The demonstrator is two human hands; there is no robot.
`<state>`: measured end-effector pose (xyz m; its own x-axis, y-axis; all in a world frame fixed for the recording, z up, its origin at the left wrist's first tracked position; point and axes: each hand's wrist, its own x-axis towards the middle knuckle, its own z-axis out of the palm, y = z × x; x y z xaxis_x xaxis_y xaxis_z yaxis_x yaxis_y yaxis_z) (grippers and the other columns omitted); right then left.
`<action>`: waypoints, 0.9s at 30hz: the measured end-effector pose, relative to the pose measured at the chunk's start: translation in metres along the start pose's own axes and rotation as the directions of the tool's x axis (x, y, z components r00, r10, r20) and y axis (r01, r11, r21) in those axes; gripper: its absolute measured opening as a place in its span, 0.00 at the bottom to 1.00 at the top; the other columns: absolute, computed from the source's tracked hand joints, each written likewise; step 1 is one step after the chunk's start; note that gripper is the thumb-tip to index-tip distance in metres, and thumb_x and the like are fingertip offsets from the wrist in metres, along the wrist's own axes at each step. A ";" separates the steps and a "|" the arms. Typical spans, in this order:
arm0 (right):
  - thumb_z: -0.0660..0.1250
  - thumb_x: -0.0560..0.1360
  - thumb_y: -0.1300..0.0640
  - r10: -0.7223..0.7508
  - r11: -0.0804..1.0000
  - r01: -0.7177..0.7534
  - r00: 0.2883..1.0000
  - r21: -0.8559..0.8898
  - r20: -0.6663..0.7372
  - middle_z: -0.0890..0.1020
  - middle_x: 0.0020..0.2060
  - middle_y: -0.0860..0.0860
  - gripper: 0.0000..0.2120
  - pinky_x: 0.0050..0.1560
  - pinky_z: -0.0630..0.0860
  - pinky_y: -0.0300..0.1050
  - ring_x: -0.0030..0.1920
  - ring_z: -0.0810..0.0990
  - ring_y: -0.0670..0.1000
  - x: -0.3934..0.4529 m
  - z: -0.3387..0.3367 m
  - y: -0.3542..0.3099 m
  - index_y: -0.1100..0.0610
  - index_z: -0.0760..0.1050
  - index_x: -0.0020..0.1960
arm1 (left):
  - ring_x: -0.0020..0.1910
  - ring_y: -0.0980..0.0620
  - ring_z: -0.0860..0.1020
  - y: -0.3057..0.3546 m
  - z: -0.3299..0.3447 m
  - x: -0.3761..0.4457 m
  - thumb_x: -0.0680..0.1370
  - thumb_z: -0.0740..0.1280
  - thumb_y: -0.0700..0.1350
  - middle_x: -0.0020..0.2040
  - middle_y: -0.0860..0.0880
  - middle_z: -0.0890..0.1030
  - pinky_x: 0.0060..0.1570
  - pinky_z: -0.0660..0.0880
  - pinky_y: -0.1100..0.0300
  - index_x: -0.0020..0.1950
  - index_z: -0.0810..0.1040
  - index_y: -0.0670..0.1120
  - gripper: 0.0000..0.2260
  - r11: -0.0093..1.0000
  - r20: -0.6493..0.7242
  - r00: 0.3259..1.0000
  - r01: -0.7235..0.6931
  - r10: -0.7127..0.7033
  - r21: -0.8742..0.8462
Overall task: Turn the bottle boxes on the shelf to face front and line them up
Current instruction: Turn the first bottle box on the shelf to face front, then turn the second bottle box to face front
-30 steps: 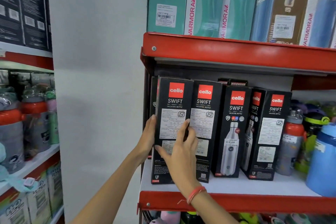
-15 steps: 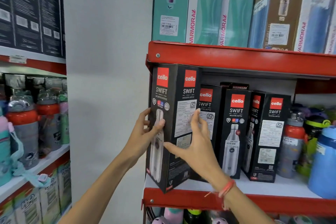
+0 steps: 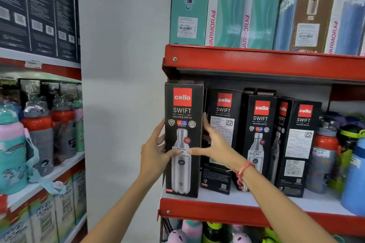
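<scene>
Several black Cello Swift bottle boxes stand on the red-edged shelf (image 3: 217, 210). The leftmost box (image 3: 182, 108) stands upright at the shelf's left end with its bottle picture facing me. My left hand (image 3: 156, 152) grips its left edge and my right hand (image 3: 214, 147) grips its right edge, thumbs across the front. The second box (image 3: 224, 112) shows its label side. The third box (image 3: 259, 124) shows the bottle picture. The fourth box (image 3: 298, 144) is angled, with a label side towards me.
Loose bottles (image 3: 324, 156) crowd the shelf's right end, and a blue one (image 3: 354, 179) is at the edge. Varmora boxes (image 3: 227, 10) fill the shelf above. A white wall (image 3: 122, 65) separates a left rack holding more bottles (image 3: 39, 132).
Both hands lifted the leftmost box, rotated it from its label side to its bottle-picture face, and set it upright at the shelf's left end.
</scene>
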<state>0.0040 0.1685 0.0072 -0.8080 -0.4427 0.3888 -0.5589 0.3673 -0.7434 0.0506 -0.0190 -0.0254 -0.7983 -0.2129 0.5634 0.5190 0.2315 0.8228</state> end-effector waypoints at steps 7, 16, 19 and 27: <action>0.77 0.69 0.54 0.038 0.999 -0.037 0.999 0.019 -0.010 0.64 0.68 0.36 0.52 0.75 0.57 0.49 0.73 0.60 0.42 0.004 0.011 0.011 0.43 0.43 0.78 | 0.64 0.46 0.78 -0.007 0.001 -0.002 0.66 0.77 0.34 0.61 0.49 0.81 0.57 0.79 0.46 0.73 0.63 0.59 0.43 0.997 -0.017 0.999 0.048 -0.047 0.065; 0.73 0.72 0.50 0.018 0.998 -0.010 0.990 0.059 -0.138 0.76 0.66 0.47 0.41 0.66 0.72 0.61 0.67 0.74 0.51 0.005 0.012 0.017 0.45 0.54 0.77 | 0.62 0.46 0.79 -0.006 0.016 -0.003 0.67 0.78 0.36 0.61 0.50 0.80 0.57 0.78 0.43 0.73 0.63 0.60 0.42 0.997 -0.021 0.999 0.028 -0.026 0.077; 0.73 0.72 0.51 0.011 1.000 -0.008 0.985 0.013 -0.169 0.79 0.62 0.47 0.39 0.64 0.75 0.57 0.64 0.77 0.50 0.004 0.012 0.018 0.48 0.57 0.76 | 0.62 0.46 0.79 -0.007 0.018 -0.003 0.68 0.77 0.37 0.64 0.46 0.80 0.58 0.78 0.43 0.74 0.62 0.59 0.42 0.995 -0.025 0.999 0.025 -0.022 0.095; 0.64 0.77 0.46 -0.290 0.924 0.001 0.654 -0.382 -0.699 0.79 0.52 0.50 0.16 0.51 0.76 0.46 0.52 0.74 0.48 -0.013 0.008 0.023 0.55 0.80 0.58 | 0.67 0.47 0.74 -0.007 0.027 -0.009 0.70 0.76 0.41 0.67 0.53 0.75 0.63 0.74 0.44 0.75 0.60 0.56 0.39 0.976 -0.080 0.995 -0.036 0.054 0.215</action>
<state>0.0034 0.1766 -0.0190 -0.4969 0.1755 0.8499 -0.5887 0.6514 -0.4787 0.0460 0.0074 -0.0379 -0.7420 -0.2753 0.6113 0.4693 0.4379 0.7668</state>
